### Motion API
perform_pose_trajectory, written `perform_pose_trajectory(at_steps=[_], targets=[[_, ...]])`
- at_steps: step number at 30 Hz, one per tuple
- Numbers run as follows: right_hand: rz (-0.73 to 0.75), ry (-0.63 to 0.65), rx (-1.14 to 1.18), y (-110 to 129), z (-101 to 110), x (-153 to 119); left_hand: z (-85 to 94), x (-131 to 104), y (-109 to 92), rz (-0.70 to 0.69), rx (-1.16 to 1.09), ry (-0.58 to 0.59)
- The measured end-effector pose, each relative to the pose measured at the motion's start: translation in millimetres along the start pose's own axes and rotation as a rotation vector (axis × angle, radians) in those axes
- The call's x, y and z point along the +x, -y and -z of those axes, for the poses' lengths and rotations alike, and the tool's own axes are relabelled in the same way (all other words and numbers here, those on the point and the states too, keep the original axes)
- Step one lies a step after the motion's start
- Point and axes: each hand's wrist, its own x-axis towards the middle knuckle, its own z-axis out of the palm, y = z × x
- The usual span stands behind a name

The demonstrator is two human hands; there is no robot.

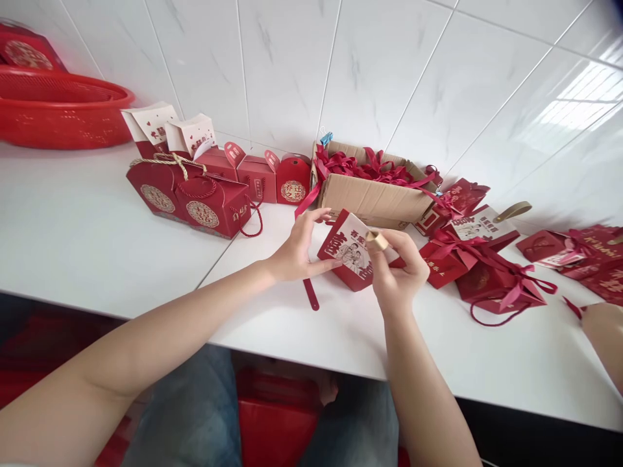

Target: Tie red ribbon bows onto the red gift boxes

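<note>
A red and white gift box [351,253] with a drawn couple on its front stands tilted on the white table. My left hand [300,246] grips its left side, thumb across the lower front and fingers at the upper edge. At the top right of the box, my right hand [400,269] pinches a tan strap handle [377,240] bent into a loop. The strap's lower ends are hidden by my fingers. Below my left hand lies a flat dark red strap [310,295] with a small hole in its end.
Behind the gift box sits a cardboard box [374,198] full of red ribbons [374,167]. Red gift boxes [214,204] line the left; ribboned ones [501,282] crowd the right. A red plastic basket [63,117] stands far left. Another person's hand [603,331] holds ribbon at the right edge.
</note>
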Motion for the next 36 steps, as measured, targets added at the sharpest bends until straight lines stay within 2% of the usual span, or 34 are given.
perform_pose_trajectory(at_steps=[4, 6, 8, 10, 12, 16, 23, 25, 29, 31, 33, 34, 36], targets=[[-0.338, -0.097, 0.078, -6.0, 2.3, 3.3, -4.1, -1.6, 0.9, 0.173, -0.22, 0.133], [-0.492, -0.127, 0.15, -9.4, 2.4, 5.7, -5.2, -2.3, 2.7, 0.252, -0.337, 0.153], [-0.614, -0.132, 0.238, -11.4, 1.8, 7.4, -5.5, -2.5, 5.2, 0.321, -0.391, 0.146], [-0.674, -0.093, 0.296, -12.2, 0.9, 7.4, -5.0, -2.2, 7.3, 0.352, -0.441, 0.172], [-0.64, -0.03, 0.295, -13.0, 0.4, 5.8, -4.5, -1.7, 8.5, 0.343, -0.519, 0.212], [-0.419, 0.059, 0.225, -15.6, 1.0, 1.9, -6.1, -1.2, 9.8, 0.257, -0.564, 0.213], [-0.342, 0.028, 0.127, -21.9, -4.1, 1.9, -8.7, 2.1, 16.6, 0.21, -0.516, 0.149], [-0.369, 0.111, 0.16, -27.5, -3.2, -2.8, -6.3, 3.4, 18.3, 0.222, -0.494, 0.13], [-0.444, 0.424, 0.137, -41.3, 13.4, -20.4, -6.8, 3.1, 18.9, 0.27, -0.487, 0.145], [-0.48, 0.476, 0.113, -46.9, 28.1, -28.5, -10.6, 4.0, 18.4, 0.276, -0.48, 0.187], [-0.501, 0.421, 0.037, -51.7, 45.3, -33.9, -10.3, 8.1, 18.2, 0.268, -0.44, 0.182], [-0.512, 0.363, -0.007, -54.0, 54.7, -35.6, -5.9, 11.2, 18.0, 0.262, -0.418, 0.125], [-0.535, 0.224, -0.098, -58.8, 74.8, -37.8, 15.2, 16.5, 15.4, 0.219, -0.406, -0.092]])
